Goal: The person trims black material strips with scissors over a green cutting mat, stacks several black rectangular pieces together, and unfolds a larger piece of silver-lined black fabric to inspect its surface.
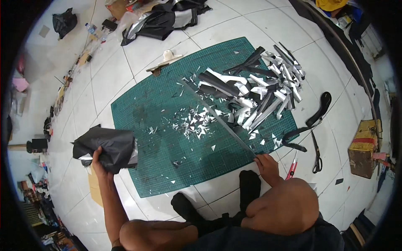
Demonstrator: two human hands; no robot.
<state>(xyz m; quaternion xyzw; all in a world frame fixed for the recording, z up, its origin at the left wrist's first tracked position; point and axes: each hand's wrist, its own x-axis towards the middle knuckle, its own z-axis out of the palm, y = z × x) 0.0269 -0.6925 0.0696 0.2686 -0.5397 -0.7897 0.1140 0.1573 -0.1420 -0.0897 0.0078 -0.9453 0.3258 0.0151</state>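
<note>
My left hand (100, 168) grips a folded bundle of black sheet (109, 144) with a silvery underside, held at the left edge of the green cutting mat (146, 115). The fingers of my right hand (269, 169) are closed on the near end of a long, thin metal ruler (220, 120). That ruler slants across the mat toward its far middle. Small black and white triangular scraps (194, 123) lie left of the ruler. To its right sits a heap of black and white cut strips (268, 90), some curled, spilling past the mat's right edge.
Right of the mat lie a red cutter knife (292, 169), black-handled scissors (317, 154) and a black strap-like piece (321, 109). A clipboard (165, 62) touches the far edge. More black sheeting (161, 23) lies beyond. A worn yellow box (363, 148) stands at right.
</note>
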